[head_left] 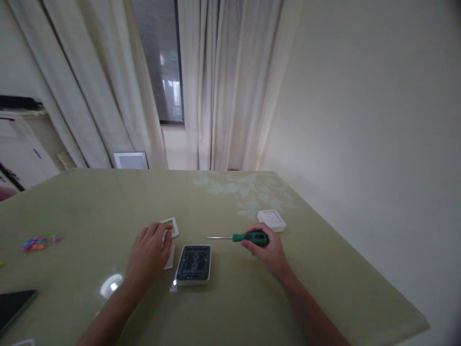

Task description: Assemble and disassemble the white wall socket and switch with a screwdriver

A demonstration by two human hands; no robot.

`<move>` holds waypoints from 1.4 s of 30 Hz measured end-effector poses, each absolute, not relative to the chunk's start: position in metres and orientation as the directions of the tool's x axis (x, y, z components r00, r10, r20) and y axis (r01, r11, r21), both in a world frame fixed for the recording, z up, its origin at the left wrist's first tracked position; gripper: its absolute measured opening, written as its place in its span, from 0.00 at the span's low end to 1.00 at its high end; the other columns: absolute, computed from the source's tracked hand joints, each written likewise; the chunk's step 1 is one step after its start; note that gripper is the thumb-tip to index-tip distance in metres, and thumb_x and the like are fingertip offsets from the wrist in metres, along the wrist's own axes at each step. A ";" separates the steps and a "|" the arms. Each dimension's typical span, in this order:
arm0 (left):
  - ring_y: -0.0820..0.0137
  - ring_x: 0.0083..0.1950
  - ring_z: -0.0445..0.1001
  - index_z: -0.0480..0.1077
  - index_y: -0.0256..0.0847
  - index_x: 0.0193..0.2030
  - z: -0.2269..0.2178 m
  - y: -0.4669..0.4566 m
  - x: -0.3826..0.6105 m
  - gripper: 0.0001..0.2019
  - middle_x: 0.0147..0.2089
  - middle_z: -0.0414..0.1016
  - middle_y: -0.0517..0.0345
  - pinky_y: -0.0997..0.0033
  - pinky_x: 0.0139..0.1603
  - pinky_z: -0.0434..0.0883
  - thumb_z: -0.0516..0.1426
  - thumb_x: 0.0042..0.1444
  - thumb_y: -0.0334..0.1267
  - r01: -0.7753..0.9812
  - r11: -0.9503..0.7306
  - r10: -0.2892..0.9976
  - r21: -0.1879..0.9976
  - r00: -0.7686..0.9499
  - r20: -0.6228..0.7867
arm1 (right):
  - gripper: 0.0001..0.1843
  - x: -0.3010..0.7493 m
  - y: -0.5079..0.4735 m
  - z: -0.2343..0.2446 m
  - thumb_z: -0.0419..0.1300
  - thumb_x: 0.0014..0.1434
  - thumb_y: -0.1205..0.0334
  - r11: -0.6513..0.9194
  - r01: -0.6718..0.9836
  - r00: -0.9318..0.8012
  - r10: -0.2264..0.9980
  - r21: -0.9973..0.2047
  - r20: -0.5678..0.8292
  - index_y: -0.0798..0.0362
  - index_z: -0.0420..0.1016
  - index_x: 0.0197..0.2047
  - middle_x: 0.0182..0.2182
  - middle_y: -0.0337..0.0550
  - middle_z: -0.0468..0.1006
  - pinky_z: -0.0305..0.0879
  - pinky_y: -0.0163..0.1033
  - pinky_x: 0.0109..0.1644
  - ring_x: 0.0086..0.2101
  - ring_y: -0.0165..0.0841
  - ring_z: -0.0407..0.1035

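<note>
My right hand point(268, 250) is closed around the green handle of a screwdriver point(252, 237), its thin metal shaft pointing left above the table. My left hand point(149, 250) has its fingers curled at the left side of a white rectangular frame point(175, 227), which they partly cover. Beside that hand, a flat white plate point(170, 258) shows in part. Between both hands lies a wall socket point(193, 263), a dark inner face inside a pale rim. A small clear plastic piece point(173, 287) sits at its lower left corner.
Beyond my right hand lies a white socket box point(272, 220). Small colourful pieces point(36, 243) are at the left, with a dark flat device point(16, 305) nearer. The green table point(230, 317) ends near a wall point(378, 144) on the right and curtains point(234, 86) behind.
</note>
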State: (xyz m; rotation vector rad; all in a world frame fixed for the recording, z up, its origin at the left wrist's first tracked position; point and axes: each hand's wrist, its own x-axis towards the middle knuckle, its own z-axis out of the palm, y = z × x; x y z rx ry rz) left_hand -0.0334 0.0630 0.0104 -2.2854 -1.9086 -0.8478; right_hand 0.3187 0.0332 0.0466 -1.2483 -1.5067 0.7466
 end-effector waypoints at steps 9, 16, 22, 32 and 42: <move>0.52 0.65 0.77 0.70 0.45 0.71 -0.004 0.035 0.014 0.23 0.66 0.79 0.45 0.50 0.66 0.76 0.56 0.75 0.49 0.641 -0.622 0.783 0.450 0.520 0.342 | 0.09 0.250 0.075 0.118 0.66 0.61 0.58 0.673 0.441 -0.088 0.691 -0.595 0.717 0.47 0.70 0.41 0.29 0.32 0.72 0.68 0.32 0.33 0.26 0.28 0.67; 0.49 0.64 0.77 0.66 0.46 0.73 -0.005 0.033 0.008 0.30 0.67 0.78 0.44 0.49 0.65 0.75 0.63 0.69 0.52 0.615 -0.664 0.748 0.426 0.547 0.376 | 0.07 0.223 0.084 0.106 0.62 0.59 0.63 0.734 0.438 -0.199 0.642 -0.519 0.740 0.47 0.66 0.38 0.29 0.31 0.70 0.64 0.30 0.33 0.25 0.26 0.65; 0.48 0.64 0.76 0.64 0.49 0.75 -0.003 0.030 0.008 0.37 0.67 0.77 0.46 0.49 0.65 0.75 0.67 0.64 0.56 0.611 -0.657 0.754 0.442 0.547 0.364 | 0.09 0.229 0.085 0.108 0.63 0.60 0.66 0.742 0.406 -0.138 0.626 -0.532 0.768 0.46 0.66 0.39 0.28 0.29 0.69 0.64 0.29 0.31 0.24 0.25 0.64; 0.48 0.61 0.76 0.65 0.48 0.73 0.002 0.028 0.010 0.35 0.64 0.78 0.47 0.48 0.62 0.76 0.67 0.64 0.54 0.610 -0.658 0.752 0.441 0.551 0.361 | 0.09 0.225 0.077 0.105 0.62 0.61 0.67 0.820 0.394 -0.266 0.534 -0.415 0.803 0.45 0.66 0.42 0.29 0.31 0.73 0.67 0.31 0.31 0.25 0.26 0.68; 0.48 0.60 0.76 0.68 0.48 0.72 0.003 0.027 0.011 0.33 0.62 0.79 0.47 0.48 0.62 0.75 0.66 0.65 0.57 0.610 -0.630 0.775 0.481 0.537 0.334 | 0.10 0.225 0.075 0.108 0.63 0.60 0.68 0.836 0.356 -0.274 0.520 -0.417 0.809 0.45 0.67 0.42 0.29 0.30 0.74 0.67 0.31 0.31 0.25 0.25 0.68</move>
